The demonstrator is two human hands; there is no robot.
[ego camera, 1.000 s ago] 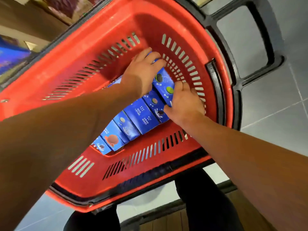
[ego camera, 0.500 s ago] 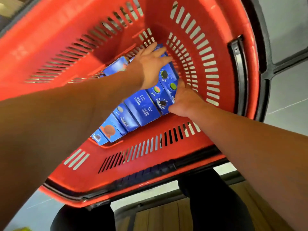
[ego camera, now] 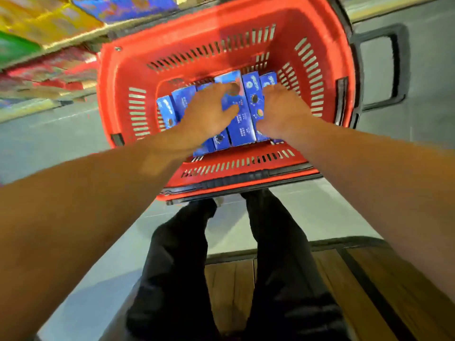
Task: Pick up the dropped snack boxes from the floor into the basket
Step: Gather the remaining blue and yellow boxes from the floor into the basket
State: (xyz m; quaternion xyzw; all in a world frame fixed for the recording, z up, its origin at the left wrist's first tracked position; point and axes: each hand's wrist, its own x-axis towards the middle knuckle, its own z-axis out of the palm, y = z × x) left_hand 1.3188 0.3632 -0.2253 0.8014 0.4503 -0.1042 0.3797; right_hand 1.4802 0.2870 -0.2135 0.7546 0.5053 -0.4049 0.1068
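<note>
Trouser legs, mine, stand nearest, just short of the red basket. Inside the basket, my left hand lies on the blue snack boxes, fingers loosely spread across their tops. My right hand rests on the boxes at the basket's right wall; its fingers are blurred, so their state is unclear. Shelving lies beyond the basket.

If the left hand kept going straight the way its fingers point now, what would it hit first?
The left hand already lies over the blue snack boxes in the red basket, fingers aimed up and to the right. Going on, it would probably slide along the box tops, then meet the basket's far slotted wall; depth is unclear.
</note>
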